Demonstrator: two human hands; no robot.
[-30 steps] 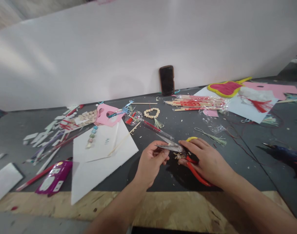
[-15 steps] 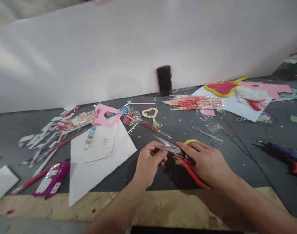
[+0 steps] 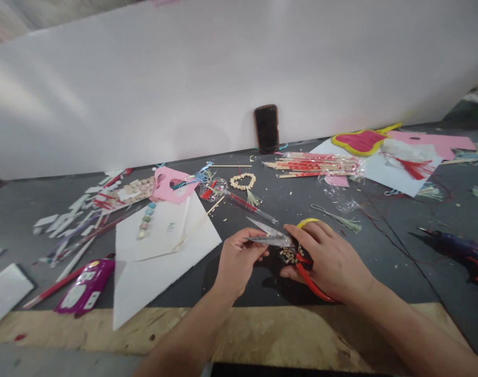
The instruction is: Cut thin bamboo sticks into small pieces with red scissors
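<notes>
My right hand [image 3: 327,256] is closed around the handles of a pair of scissors [image 3: 276,238], one handle loop yellow and the other red. The metal blades stand apart in a narrow V, pointing left across the fingertips of my left hand [image 3: 241,259]. Those left fingers are pinched together near the blades; a tiny pale bit shows at their tips, too small to name. Below the scissors' pivot lies a small heap of short, pale cut pieces [image 3: 289,255] on the dark tabletop.
Behind my hands lie a ring of pale beads [image 3: 242,181] with a tassel and a bundle of wrapped sticks [image 3: 317,165]. A phone [image 3: 266,128] leans on the white panel. White sheets [image 3: 132,283] lie left; a glue gun [image 3: 454,251] lies right.
The scissor blades have spread slightly wider, and the fingers of my right hand have loosened a little. More of the cut pieces shows beneath. My left hand has barely moved.
</notes>
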